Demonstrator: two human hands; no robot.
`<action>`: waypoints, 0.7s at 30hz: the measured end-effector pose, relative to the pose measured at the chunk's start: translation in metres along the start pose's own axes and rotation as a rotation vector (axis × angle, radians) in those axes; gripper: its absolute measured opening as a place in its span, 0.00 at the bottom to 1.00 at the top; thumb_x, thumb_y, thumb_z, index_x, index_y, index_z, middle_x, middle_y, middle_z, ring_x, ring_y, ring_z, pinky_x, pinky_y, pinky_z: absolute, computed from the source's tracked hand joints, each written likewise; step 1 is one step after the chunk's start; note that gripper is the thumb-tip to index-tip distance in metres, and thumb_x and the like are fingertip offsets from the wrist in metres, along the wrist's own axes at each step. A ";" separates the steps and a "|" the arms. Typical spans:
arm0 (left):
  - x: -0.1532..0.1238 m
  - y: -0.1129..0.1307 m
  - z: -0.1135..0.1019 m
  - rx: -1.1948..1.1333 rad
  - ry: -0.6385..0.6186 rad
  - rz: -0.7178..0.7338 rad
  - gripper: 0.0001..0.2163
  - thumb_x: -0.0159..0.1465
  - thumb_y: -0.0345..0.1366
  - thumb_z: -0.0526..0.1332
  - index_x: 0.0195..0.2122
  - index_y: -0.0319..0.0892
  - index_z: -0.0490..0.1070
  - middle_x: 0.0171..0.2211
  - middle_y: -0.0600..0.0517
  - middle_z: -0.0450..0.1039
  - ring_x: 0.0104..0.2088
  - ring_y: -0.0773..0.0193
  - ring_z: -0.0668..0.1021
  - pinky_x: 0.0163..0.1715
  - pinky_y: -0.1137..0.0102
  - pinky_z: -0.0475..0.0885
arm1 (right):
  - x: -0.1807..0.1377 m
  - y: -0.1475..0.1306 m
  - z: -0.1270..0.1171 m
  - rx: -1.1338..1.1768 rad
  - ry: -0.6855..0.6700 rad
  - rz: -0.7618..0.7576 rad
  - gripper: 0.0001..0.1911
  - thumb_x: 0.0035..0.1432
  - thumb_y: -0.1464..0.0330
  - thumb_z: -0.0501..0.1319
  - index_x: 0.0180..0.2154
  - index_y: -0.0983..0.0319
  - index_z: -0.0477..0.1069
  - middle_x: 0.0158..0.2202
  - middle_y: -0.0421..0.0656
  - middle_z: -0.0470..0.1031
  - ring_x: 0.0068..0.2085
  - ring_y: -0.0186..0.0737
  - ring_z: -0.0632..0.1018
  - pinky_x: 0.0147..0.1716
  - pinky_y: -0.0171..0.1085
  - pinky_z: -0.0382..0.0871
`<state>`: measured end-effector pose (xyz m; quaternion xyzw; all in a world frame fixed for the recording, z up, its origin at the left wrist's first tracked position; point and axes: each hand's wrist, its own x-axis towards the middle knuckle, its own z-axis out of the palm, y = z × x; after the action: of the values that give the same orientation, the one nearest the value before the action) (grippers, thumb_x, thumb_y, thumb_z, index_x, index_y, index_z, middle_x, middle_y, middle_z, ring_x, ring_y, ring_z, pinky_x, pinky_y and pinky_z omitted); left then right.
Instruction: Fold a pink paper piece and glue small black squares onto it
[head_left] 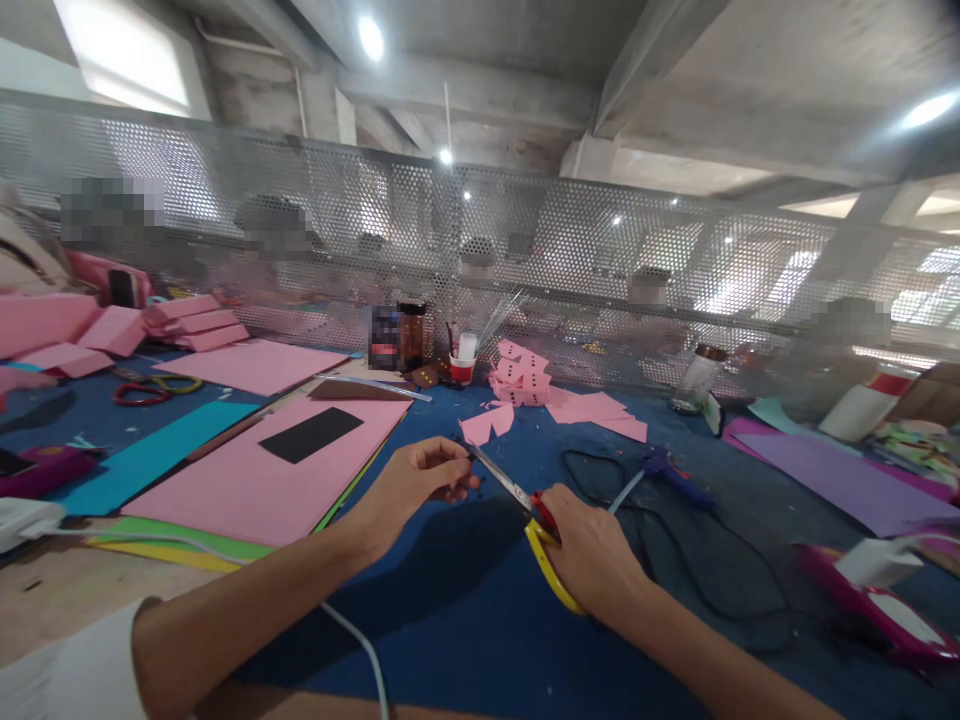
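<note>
My right hand grips a pair of scissors with red and yellow handles, blades pointing up and left. My left hand is pinched closed at the blade tips, holding something too small to make out. Both hands hover over the blue-covered table. Just left of my left hand lies a large pink sheet with a black rectangle on it.
Pink cut pieces are stacked at the back by a red cup and dark jars. A glue gun with black cable lies to the right. Purple paper sits far right, a perforated metal screen behind, people beyond.
</note>
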<state>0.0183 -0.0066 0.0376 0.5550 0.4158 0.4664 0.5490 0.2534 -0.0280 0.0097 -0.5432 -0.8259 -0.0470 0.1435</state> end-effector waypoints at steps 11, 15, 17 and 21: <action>-0.002 0.000 -0.001 -0.010 -0.003 0.028 0.07 0.60 0.39 0.61 0.34 0.41 0.69 0.31 0.50 0.77 0.30 0.66 0.74 0.33 0.71 0.68 | 0.001 0.000 0.003 -0.011 0.014 0.010 0.03 0.57 0.66 0.56 0.34 0.58 0.64 0.35 0.38 0.70 0.26 0.36 0.72 0.25 0.37 0.40; -0.001 -0.002 -0.001 -0.018 0.005 0.036 0.06 0.60 0.38 0.61 0.35 0.41 0.70 0.30 0.50 0.77 0.30 0.66 0.75 0.33 0.71 0.68 | 0.000 0.000 0.001 0.007 0.016 0.004 0.03 0.57 0.66 0.56 0.32 0.59 0.63 0.32 0.38 0.71 0.26 0.37 0.72 0.24 0.37 0.41; 0.000 -0.002 -0.001 -0.019 0.005 0.034 0.06 0.59 0.38 0.62 0.34 0.41 0.70 0.30 0.50 0.77 0.29 0.66 0.74 0.33 0.71 0.68 | 0.000 -0.001 0.001 0.013 0.024 0.004 0.03 0.57 0.66 0.56 0.32 0.59 0.63 0.30 0.38 0.70 0.26 0.37 0.72 0.24 0.36 0.41; 0.002 -0.003 -0.002 -0.029 0.001 0.026 0.07 0.59 0.38 0.62 0.35 0.41 0.71 0.31 0.49 0.78 0.30 0.66 0.75 0.34 0.70 0.69 | 0.000 -0.001 0.001 0.021 0.049 0.008 0.03 0.55 0.66 0.57 0.31 0.59 0.63 0.27 0.37 0.69 0.25 0.35 0.70 0.24 0.36 0.41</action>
<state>0.0172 -0.0045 0.0342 0.5520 0.4020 0.4799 0.5508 0.2528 -0.0282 0.0085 -0.5435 -0.8205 -0.0513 0.1696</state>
